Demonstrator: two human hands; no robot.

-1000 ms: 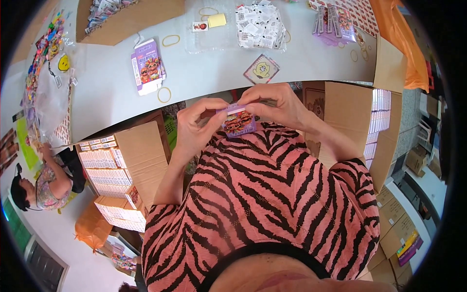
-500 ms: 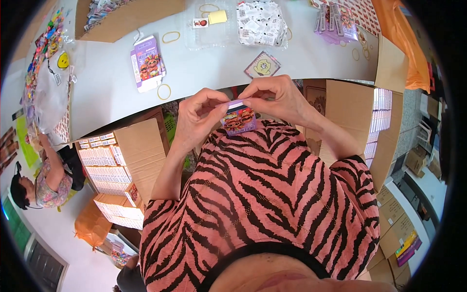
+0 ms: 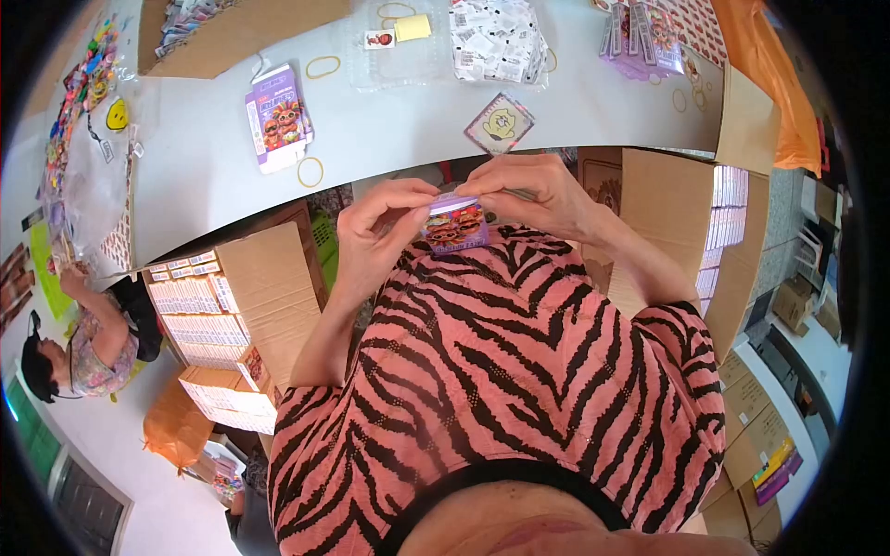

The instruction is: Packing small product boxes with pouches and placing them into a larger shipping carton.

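You hold a small purple carton (image 3: pixel 454 222) close against your chest, below the table edge (image 3: pixel 389 171): left hand (image 3: pixel 380 232) pinching its side to steady it, right hand (image 3: pixel 533 190) fingertips pressing down the top flap.

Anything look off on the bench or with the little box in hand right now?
Nothing looks damaged or spilled. Both hands, left hand and right hand, hold the small purple box by its top flap. On the table, yellow rubber bands lie scattered loose, and a flat purple box lies askew.
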